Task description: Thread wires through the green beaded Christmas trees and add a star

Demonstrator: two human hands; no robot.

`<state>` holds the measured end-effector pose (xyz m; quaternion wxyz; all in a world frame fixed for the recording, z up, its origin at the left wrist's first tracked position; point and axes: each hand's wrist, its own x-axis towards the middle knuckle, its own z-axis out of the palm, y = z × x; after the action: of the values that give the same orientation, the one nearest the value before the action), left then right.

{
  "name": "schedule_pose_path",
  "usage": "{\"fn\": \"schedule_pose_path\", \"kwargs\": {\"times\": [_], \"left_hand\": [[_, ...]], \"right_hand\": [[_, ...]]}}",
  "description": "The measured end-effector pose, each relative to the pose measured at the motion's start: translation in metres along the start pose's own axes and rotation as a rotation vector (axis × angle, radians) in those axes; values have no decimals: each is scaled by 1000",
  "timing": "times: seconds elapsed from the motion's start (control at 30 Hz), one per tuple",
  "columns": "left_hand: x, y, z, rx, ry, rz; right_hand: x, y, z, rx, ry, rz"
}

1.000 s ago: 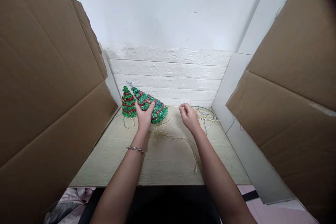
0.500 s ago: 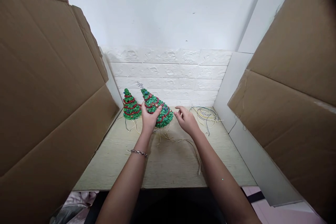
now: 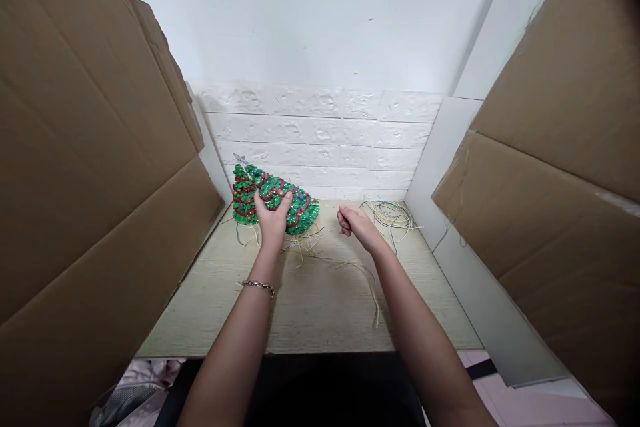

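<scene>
My left hand (image 3: 273, 220) is wrapped round a green beaded Christmas tree (image 3: 303, 215), tilted with its star top (image 3: 241, 159) toward the upper left. Red garlands and small coloured balls run round it. Behind and left of it stands a second beaded tree (image 3: 243, 203), partly covered by the held one. My right hand (image 3: 357, 223) is closed in the air to the right of the tree's base, apart from it. Whatever its curled fingers hold, if anything, is too small to make out. Loose pale cords (image 3: 305, 245) hang and lie below the tree.
A loose coil of yellow and dark cords (image 3: 393, 216) lies at the back right of the wooden table (image 3: 320, 320). One long cord (image 3: 373, 290) trails toward the front. Cardboard panels rise at left (image 3: 100, 167) and right (image 3: 550, 213); a white brick-patterned wall (image 3: 320, 127) closes the back.
My left hand has moved left with the tree and tipped it further over, so it now overlaps the second tree. My right hand's fingers have curled closed, farther from the tree's base.
</scene>
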<state>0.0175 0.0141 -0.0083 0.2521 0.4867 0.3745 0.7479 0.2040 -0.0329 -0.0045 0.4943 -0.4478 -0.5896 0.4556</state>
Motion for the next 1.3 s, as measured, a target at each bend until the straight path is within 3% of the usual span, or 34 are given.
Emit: {"fn": "schedule_pose_path", "kwargs": {"times": [0.17,0.33,0.53,0.83,0.97,1.1,1.17,1.3], "left_hand": [[-6,10,4,-36,-90,-24],[-10,10,7,-64,-239,-41],[-10,18,6,-79,-350,-91],[-7,13,3,-152,-348,-134],[-4,9,2,-201,-287,-156],[-1,12,2,-412,-168,-292],[1,13,1,-534,-120,-343],[5,12,-3,-641,-83,-403]], "right_hand": [[0,-1,4,129,-69,34],[0,3,10,66,-91,38],[-2,4,8,23,-120,185],[0,10,14,-180,-82,182],[1,7,14,-210,-59,201],[-1,0,-2,-160,-25,275],[-4,-1,-16,-290,-16,299],[-9,1,-34,-765,-271,461]]}}
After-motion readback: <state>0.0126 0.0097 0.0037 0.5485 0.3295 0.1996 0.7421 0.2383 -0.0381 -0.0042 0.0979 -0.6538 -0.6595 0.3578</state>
